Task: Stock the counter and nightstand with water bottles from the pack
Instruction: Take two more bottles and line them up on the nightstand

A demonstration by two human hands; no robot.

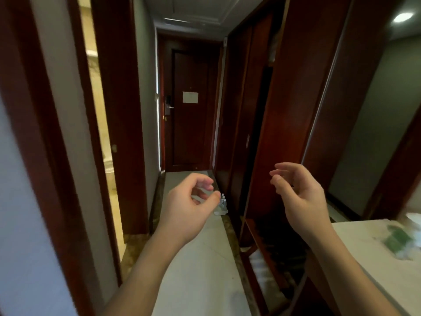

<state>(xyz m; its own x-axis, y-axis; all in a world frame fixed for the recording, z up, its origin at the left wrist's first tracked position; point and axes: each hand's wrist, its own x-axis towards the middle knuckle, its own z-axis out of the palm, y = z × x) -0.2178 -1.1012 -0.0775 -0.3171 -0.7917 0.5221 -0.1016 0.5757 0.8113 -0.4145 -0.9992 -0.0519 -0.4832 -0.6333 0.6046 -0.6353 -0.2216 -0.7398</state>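
Observation:
The pack of water bottles (pixel 222 205) stands on the pale hallway floor against the right-hand wooden wall, small and far ahead, partly hidden behind my left hand. My left hand (pixel 190 201) is raised in front of it with the fingers curled loosely and nothing in them. My right hand (pixel 298 192) hovers further right at about the same height, fingers apart and empty. The white counter (pixel 364 245) juts in at the lower right; blurred green-labelled bottles (pixel 401 241) lie or stand on it near the edge of view.
A narrow hallway leads to a dark wooden entry door (pixel 189 103) with an electronic lock. An open bathroom doorway (pixel 100 124) is on the left. An open wooden closet (pixel 264 137) with a low shelf sits on the right, before the counter.

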